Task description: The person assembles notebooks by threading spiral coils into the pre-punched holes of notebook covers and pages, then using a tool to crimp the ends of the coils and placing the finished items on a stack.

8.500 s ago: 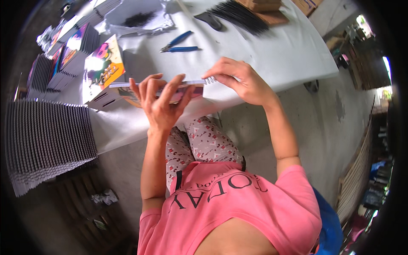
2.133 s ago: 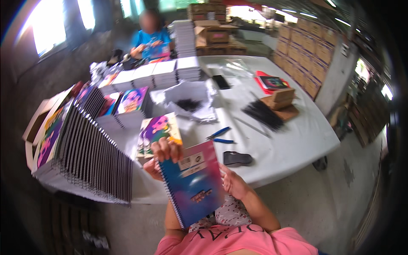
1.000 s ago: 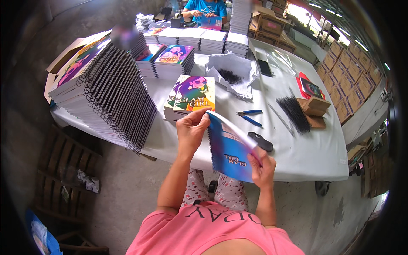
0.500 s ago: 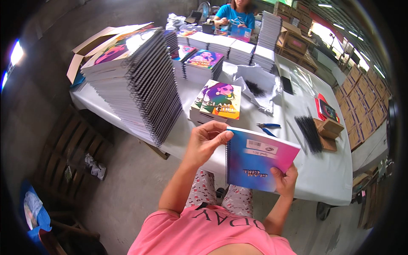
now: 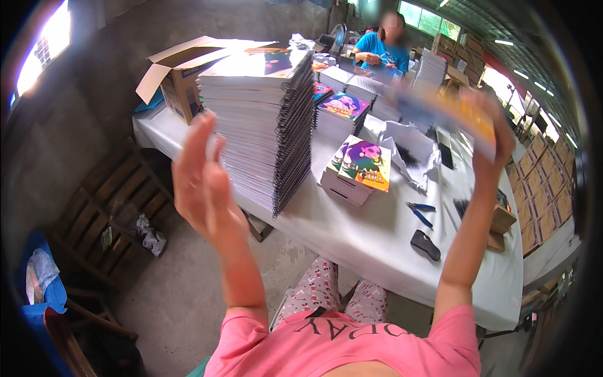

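Note:
My right hand (image 5: 493,129) is raised over the right part of the table, closed on a spiral notebook (image 5: 449,113) that is smeared by motion. At the left, my left hand (image 5: 204,179) is up with fingers stretched apart and nothing in it, in front of a tall stack of spiral-bound notebooks (image 5: 251,125). The black coils of that stack face right. Between the hands lies a short pile of notebooks (image 5: 361,163) with colourful illustrated covers. Blue-handled pliers (image 5: 422,212) rest on the table, with a dark grey oblong object (image 5: 425,245) below them.
A white-covered table (image 5: 339,232) spans the view. More notebook stacks (image 5: 342,113) and a crumpled-paper-lined tray (image 5: 408,141) holding black bits stand farther back. An open carton (image 5: 182,88) sits at the far left. Across the table is a person in blue (image 5: 383,50). Wooden blocks (image 5: 499,226) lie right.
My right hand has lifted the notebook up and away to the far right. My left hand has let go of it and moved left, opening. The dark grey object has come into view.

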{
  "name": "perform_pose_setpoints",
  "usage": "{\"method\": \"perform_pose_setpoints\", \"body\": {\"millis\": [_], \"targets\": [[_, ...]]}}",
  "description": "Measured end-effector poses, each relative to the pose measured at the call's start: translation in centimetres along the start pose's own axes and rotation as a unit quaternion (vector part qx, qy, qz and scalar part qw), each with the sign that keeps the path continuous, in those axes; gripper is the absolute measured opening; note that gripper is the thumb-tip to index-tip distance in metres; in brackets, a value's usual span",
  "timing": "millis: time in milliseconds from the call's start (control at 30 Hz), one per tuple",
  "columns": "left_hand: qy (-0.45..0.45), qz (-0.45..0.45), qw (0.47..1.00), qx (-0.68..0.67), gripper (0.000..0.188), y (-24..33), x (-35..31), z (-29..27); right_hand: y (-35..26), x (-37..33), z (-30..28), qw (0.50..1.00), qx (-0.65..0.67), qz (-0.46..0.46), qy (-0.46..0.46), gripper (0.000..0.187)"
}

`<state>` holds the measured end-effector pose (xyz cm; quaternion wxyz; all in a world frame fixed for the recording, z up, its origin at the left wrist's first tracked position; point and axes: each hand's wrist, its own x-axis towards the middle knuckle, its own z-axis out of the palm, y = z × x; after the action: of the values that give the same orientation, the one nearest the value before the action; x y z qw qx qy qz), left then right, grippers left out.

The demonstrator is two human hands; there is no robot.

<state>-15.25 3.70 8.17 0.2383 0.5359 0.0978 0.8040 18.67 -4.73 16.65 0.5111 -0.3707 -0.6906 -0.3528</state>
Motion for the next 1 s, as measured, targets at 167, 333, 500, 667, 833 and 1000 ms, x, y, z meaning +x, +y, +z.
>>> {"method": "perform_pose_setpoints", "body": {"millis": [167,333,500,667,833,1000], "targets": [[0.054,-0.054,0.987,0.142,0.066,-5.9,8.5,-0.9,0.4,9.9,14.6,0.982,0.162,0.092,0.0,0.021],[0.013,-0.182,0.975,0.13,0.069,-11.0,11.8,-1.7,-0.3,6.3,23.9,0.919,0.251,0.106,-0.284,0.031],[0.019,-0.108,0.982,0.152,0.064,-11.3,10.9,-1.3,0.4,4.9,25.0,0.869,0.438,0.085,-0.213,0.042],[0.058,-0.084,0.983,0.151,0.065,-12.8,11.1,-1.2,0.6,5.0,29.0,0.858,0.389,0.334,0.028,0.043],[0.051,-0.092,0.984,0.143,0.06,-14.0,10.6,-0.5,1.5,3.2,31.0,0.83,0.41,0.374,-0.051,0.049],[0.107,0.089,0.964,0.228,0.046,-13.7,10.8,-2.4,-0.3,3.0,28.1,0.84,0.306,0.444,-0.049,0.067]]}}
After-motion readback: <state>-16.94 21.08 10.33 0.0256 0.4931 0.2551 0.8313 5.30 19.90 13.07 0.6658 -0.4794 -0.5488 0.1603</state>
